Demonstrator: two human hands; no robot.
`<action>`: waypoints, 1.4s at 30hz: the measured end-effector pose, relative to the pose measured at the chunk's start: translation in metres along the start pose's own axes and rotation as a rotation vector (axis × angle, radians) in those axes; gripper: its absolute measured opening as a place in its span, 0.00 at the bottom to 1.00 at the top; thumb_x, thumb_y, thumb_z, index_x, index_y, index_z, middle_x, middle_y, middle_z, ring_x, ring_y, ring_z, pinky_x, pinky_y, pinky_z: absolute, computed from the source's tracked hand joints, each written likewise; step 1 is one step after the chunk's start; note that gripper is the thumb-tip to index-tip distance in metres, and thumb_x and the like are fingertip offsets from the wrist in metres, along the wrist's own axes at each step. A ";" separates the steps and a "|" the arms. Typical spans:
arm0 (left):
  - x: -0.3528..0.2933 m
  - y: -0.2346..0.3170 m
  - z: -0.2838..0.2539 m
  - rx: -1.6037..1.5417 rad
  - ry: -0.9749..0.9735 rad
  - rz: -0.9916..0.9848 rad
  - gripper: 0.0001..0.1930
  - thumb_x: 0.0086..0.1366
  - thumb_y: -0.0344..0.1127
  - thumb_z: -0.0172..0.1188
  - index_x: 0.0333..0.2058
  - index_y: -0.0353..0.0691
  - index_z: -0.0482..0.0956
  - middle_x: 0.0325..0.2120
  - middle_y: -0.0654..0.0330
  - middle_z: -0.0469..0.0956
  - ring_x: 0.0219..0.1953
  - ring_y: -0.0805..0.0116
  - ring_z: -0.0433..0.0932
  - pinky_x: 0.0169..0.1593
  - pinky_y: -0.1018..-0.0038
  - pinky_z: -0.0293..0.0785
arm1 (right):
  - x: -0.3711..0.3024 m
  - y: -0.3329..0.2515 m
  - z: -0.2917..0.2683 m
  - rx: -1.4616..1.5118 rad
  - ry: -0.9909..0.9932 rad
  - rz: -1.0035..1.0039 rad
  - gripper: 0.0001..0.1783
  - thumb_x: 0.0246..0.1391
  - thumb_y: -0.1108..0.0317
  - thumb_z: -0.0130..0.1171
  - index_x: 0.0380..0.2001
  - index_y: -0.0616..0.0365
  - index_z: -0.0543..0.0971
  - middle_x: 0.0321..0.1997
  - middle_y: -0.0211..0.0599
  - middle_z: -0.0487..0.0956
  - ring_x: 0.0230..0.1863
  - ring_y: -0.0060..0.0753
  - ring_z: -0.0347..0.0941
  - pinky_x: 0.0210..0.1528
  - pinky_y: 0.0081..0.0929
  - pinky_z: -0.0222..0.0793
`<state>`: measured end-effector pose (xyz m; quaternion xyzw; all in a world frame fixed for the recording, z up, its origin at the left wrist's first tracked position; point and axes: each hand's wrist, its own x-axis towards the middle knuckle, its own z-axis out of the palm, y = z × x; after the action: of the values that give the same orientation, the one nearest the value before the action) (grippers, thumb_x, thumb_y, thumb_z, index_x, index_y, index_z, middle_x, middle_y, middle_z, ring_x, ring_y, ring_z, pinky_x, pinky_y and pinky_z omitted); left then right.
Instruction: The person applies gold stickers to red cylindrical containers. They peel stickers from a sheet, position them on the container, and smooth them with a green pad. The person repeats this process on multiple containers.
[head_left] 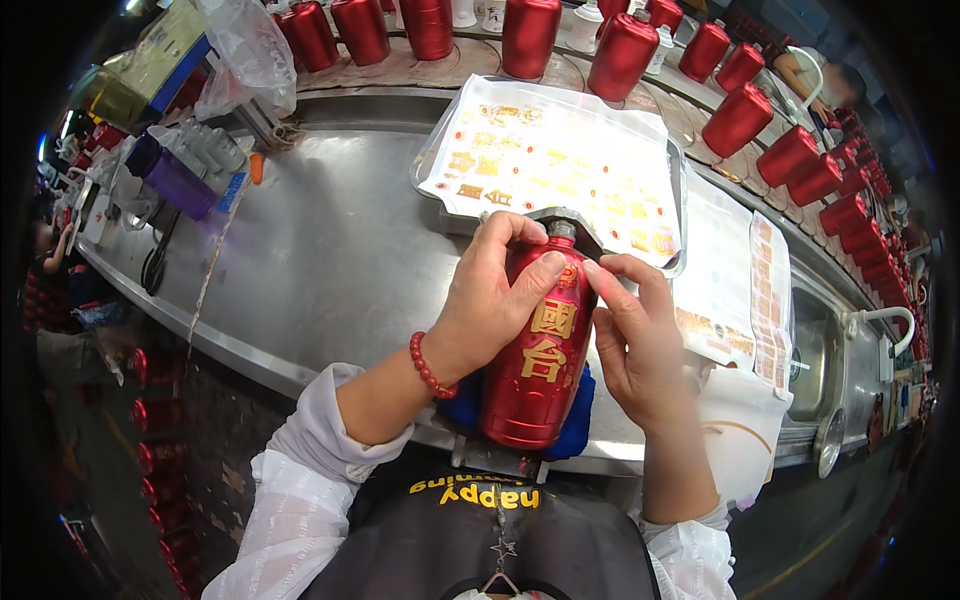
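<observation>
A glossy red bottle [525,405] with raised gold characters lies tilted before me, its threaded neck pointing away, on a blue cloth [572,425] and a dark metal stand [512,462]. My left hand [490,300] is closed round the bottle's left shoulder, the thumb pressing its front beside a small round emblem [567,274]. From the other side, my right hand [640,335] has curled fingers and puts its thumb and fingertips against the right shoulder near that emblem. Any small piece under the fingertips is hidden.
Beyond the bottle, a metal tray [420,185] carries a sheet of gold and red stickers [560,165]. More sheets [715,270] lie to the right, before a sink [820,350]. Red bottles line a curved conveyor [460,65]. At left stand a purple bottle [172,178] and a plastic bag [245,60].
</observation>
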<state>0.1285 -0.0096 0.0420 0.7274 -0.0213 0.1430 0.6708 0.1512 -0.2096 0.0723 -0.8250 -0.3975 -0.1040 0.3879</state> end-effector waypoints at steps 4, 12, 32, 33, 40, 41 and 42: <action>0.001 0.000 -0.001 -0.021 -0.021 -0.037 0.17 0.69 0.40 0.63 0.46 0.35 0.71 0.41 0.57 0.75 0.44 0.69 0.75 0.51 0.72 0.73 | -0.003 -0.004 0.003 0.023 0.026 0.048 0.27 0.52 0.83 0.61 0.57 0.55 0.80 0.54 0.49 0.73 0.55 0.50 0.72 0.56 0.39 0.71; 0.001 0.002 0.001 0.017 -0.007 0.007 0.15 0.69 0.39 0.63 0.45 0.34 0.72 0.40 0.54 0.75 0.43 0.65 0.75 0.51 0.69 0.73 | -0.007 -0.005 0.002 -0.009 0.019 0.025 0.32 0.46 0.84 0.64 0.57 0.54 0.80 0.55 0.50 0.73 0.55 0.53 0.71 0.56 0.41 0.71; 0.003 0.001 -0.002 -0.021 -0.024 -0.026 0.15 0.67 0.38 0.63 0.45 0.34 0.73 0.40 0.54 0.76 0.44 0.65 0.76 0.51 0.69 0.73 | -0.012 -0.003 0.005 -0.003 0.022 -0.020 0.36 0.42 0.85 0.63 0.59 0.52 0.79 0.59 0.52 0.72 0.59 0.56 0.70 0.60 0.44 0.70; 0.003 0.002 -0.002 -0.044 -0.025 -0.041 0.15 0.67 0.38 0.63 0.45 0.34 0.73 0.40 0.54 0.76 0.44 0.65 0.76 0.51 0.69 0.73 | -0.012 -0.003 0.005 0.003 0.023 -0.015 0.36 0.42 0.85 0.63 0.59 0.52 0.79 0.59 0.52 0.72 0.59 0.55 0.70 0.60 0.44 0.70; 0.003 0.001 -0.001 0.029 -0.011 0.008 0.14 0.69 0.38 0.62 0.44 0.34 0.73 0.40 0.55 0.76 0.42 0.66 0.76 0.50 0.70 0.74 | -0.010 -0.004 0.004 -0.031 0.020 -0.042 0.34 0.45 0.85 0.63 0.58 0.50 0.80 0.60 0.49 0.72 0.57 0.51 0.71 0.55 0.39 0.70; 0.004 0.002 -0.001 0.027 -0.017 0.006 0.14 0.69 0.38 0.62 0.44 0.34 0.73 0.40 0.55 0.76 0.42 0.66 0.76 0.50 0.70 0.74 | -0.010 -0.005 0.003 -0.054 0.025 -0.052 0.31 0.49 0.84 0.62 0.58 0.50 0.80 0.61 0.47 0.73 0.55 0.47 0.72 0.50 0.35 0.70; 0.004 0.003 -0.001 0.025 -0.022 0.003 0.14 0.69 0.38 0.62 0.44 0.34 0.73 0.40 0.55 0.76 0.42 0.67 0.76 0.49 0.71 0.74 | -0.010 -0.005 0.003 -0.077 0.029 -0.061 0.29 0.53 0.84 0.61 0.58 0.50 0.81 0.61 0.46 0.73 0.53 0.42 0.73 0.44 0.30 0.70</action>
<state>0.1316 -0.0078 0.0459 0.7373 -0.0282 0.1363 0.6611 0.1410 -0.2113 0.0683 -0.8251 -0.4126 -0.1431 0.3585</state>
